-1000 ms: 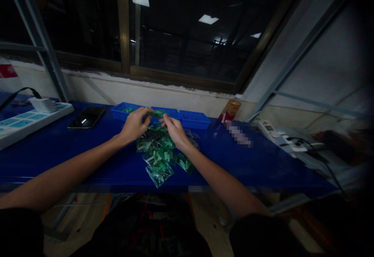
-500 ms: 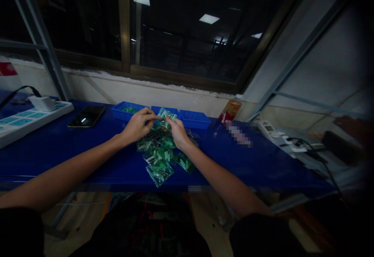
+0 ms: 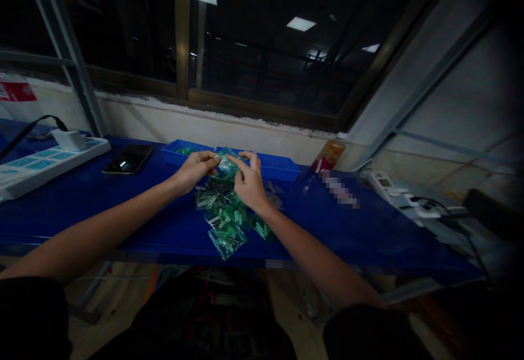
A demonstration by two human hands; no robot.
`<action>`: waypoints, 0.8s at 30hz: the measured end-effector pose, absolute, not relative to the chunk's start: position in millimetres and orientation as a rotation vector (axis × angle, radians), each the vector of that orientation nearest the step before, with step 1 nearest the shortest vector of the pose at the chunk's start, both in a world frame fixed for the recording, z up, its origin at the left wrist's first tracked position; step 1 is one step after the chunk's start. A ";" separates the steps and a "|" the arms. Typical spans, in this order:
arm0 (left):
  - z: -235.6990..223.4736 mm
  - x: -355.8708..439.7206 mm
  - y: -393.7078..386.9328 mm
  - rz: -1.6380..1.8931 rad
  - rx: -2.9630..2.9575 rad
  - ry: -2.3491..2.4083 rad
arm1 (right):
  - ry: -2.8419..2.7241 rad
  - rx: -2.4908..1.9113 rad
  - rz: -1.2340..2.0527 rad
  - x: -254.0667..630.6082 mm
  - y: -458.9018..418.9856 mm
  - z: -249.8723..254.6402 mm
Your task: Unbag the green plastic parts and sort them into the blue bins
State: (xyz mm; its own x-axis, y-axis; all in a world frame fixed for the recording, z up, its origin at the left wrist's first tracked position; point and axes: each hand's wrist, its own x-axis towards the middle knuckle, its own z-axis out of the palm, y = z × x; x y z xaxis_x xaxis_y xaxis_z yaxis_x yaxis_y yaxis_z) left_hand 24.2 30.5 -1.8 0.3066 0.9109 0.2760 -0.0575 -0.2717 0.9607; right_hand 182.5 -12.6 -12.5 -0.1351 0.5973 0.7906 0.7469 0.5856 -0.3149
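Note:
A small clear green plastic bag (image 3: 227, 167) is held up between my hands, over the front of the blue trays. My left hand (image 3: 196, 170) is closed, pinching the bag's left edge between thumb and fingers. My right hand (image 3: 249, 181) has its fingers apart, with the index finger stretched out against the upper right of the bag. Below both hands lies a heap of similar small green bags (image 3: 224, 215) with thin pale and dark pieces inside. Behind the hands stand blue plastic trays (image 3: 278, 167); the left one has green bags in it.
On the blue table (image 3: 135, 212), a phone (image 3: 127, 159) and a white power strip (image 3: 53, 166) lie at the left. An orange and red packet (image 3: 328, 156) stands at the back right. Another power strip (image 3: 403, 197) with plugs and cables runs along the right edge.
The bag has stayed between my hands while being turned. My right hand's fingers have spread, with the index finger now extended onto it. The whole view has shifted slightly.

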 end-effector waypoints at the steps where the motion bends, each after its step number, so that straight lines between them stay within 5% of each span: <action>1: -3.0 23.2 33.1 1.216 1.547 0.827 | -1.796 -1.113 -0.184 182.0 -13.0 -11.7; 4: -5.4 19.1 37.6 1.410 1.784 0.912 | -1.706 -1.161 -0.073 181.1 -11.9 -9.3; 11: -5.0 20.8 23.5 1.501 2.640 0.724 | -1.359 -1.148 0.813 182.0 0.8 -15.4; 17: -9.8 25.1 25.1 1.348 2.608 0.820 | -1.442 -1.097 0.637 185.9 5.6 -19.1; 24: -7.9 25.8 34.2 1.044 1.697 0.965 | -1.778 -0.984 0.057 192.0 2.4 -17.8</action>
